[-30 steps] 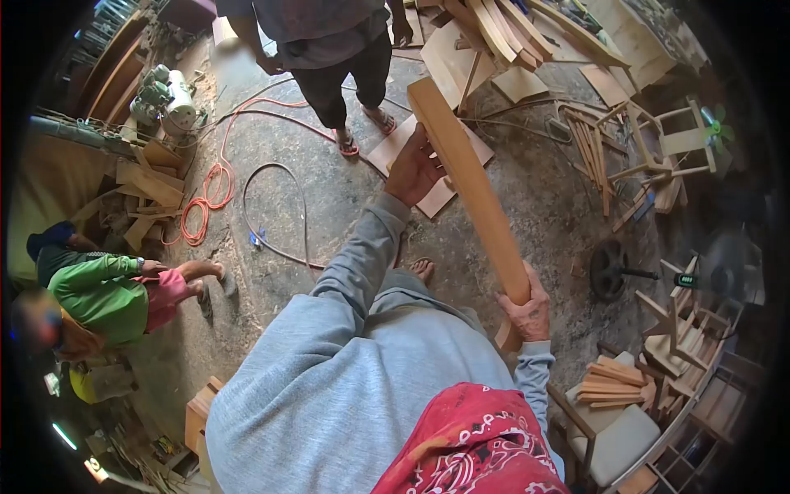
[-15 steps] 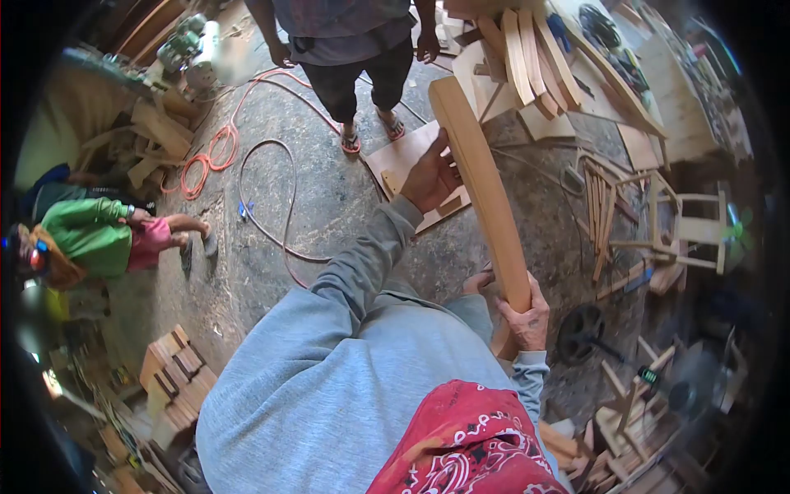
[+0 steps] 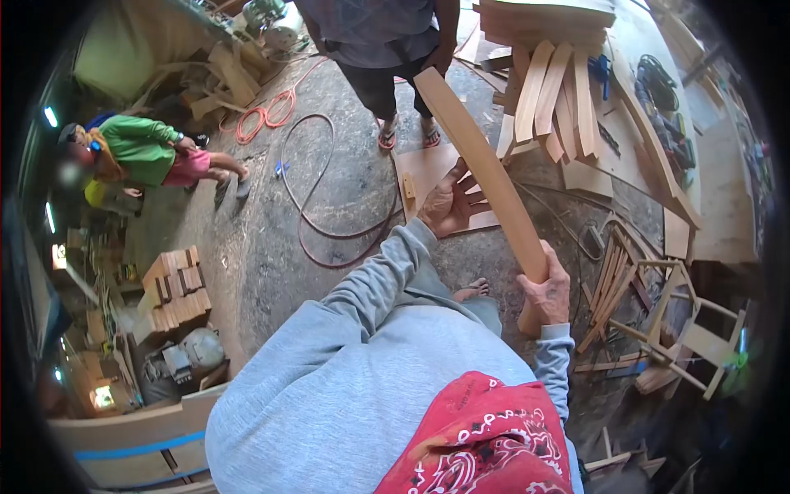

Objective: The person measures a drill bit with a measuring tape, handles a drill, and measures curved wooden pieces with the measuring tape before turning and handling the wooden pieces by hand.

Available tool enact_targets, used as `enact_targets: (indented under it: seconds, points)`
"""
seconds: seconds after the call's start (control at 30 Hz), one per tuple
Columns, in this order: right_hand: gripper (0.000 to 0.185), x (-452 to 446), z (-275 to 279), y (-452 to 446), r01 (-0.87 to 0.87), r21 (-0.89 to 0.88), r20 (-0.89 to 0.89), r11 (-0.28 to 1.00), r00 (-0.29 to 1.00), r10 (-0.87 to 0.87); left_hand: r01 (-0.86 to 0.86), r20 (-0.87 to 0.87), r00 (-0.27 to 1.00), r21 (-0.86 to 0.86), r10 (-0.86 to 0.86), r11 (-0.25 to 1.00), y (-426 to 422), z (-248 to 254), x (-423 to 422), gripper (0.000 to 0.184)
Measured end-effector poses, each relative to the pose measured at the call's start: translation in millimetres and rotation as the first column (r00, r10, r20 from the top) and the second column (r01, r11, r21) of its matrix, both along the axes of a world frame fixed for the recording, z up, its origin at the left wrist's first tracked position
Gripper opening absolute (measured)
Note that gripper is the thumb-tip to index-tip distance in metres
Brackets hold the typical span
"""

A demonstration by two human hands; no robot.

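Observation:
My right hand (image 3: 550,288) is wrapped round the lower part of a long, curved piece of wood (image 3: 487,165), smooth and light brown. The piece slants up and to the left, its far end near a standing person's legs. Beside its middle, my left hand (image 3: 448,202) is open with the palm turned up and fingers spread. Those fingertips come close to the wood's left edge; I cannot tell whether they touch. Below the left hand, a flat board (image 3: 424,177) lies on the floor with a small wooden block (image 3: 408,184) on it.
A person (image 3: 378,58) stands just ahead; another in a green top (image 3: 144,152) is at left. Curved wooden slats (image 3: 559,90) are stacked at upper right, near a chair frame (image 3: 687,329). A dark hose (image 3: 304,214) and an orange cord (image 3: 263,119) lie on the floor.
The view has shifted, so surroundings sit further right. My left hand has turned palm up with its fingers spread beside the wood. My right hand keeps its hold on the curved piece.

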State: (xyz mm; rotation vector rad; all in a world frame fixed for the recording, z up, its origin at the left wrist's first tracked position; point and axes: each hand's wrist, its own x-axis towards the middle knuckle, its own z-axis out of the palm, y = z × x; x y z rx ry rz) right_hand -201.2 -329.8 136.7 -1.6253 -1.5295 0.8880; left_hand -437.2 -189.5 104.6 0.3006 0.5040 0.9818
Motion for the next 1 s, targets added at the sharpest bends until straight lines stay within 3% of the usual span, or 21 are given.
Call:
enact_targets:
  seconds: [0.13,0.17,0.3,0.5,0.63,0.73,0.77,0.87,1.0]
  points:
    - [0.069,17,6,44,-0.109,-0.078,-0.074,0.991,0.992,0.103,-0.015,0.018,1.0,0.011,0.014,1.0,3,-14,1,0.055]
    - [0.068,20,2,56,-0.153,0.01,-0.049,0.988,0.987,0.154,-0.016,0.034,0.999,-0.004,0.016,1.0,4,-16,2,0.055]
    - [0.066,15,20,100,-0.247,-0.119,-0.002,0.962,0.969,0.249,-0.07,0.076,0.995,0.045,0.066,0.997,8,-20,5,0.057]
    - [0.077,20,35,145,-0.371,-0.118,0.141,0.921,0.912,0.386,-0.209,0.129,0.972,0.113,0.194,0.971,31,-34,-1,0.056]
    - [0.084,28,53,153,-0.401,-0.2,0.005,0.894,0.912,0.41,-0.376,0.144,0.922,0.105,0.36,0.921,44,-25,-16,0.051]
    - [0.087,36,37,153,-0.355,-0.004,0.0,0.935,0.935,0.355,-0.45,0.263,0.873,0.113,0.41,0.886,45,-26,-24,0.045]
    - [0.087,39,23,155,-0.334,0.051,-0.136,0.941,0.931,0.338,-0.471,0.288,0.858,0.118,0.424,0.874,42,-24,-22,0.042]
    - [0.087,48,16,163,-0.428,0.285,0.154,0.858,0.904,0.399,-0.508,0.409,0.816,0.169,0.409,0.845,39,-50,-18,0.045]
    - [0.081,68,8,172,-0.489,0.396,0.239,0.777,0.872,0.427,-0.62,0.379,0.76,0.179,0.528,0.764,18,1,10,0.05]
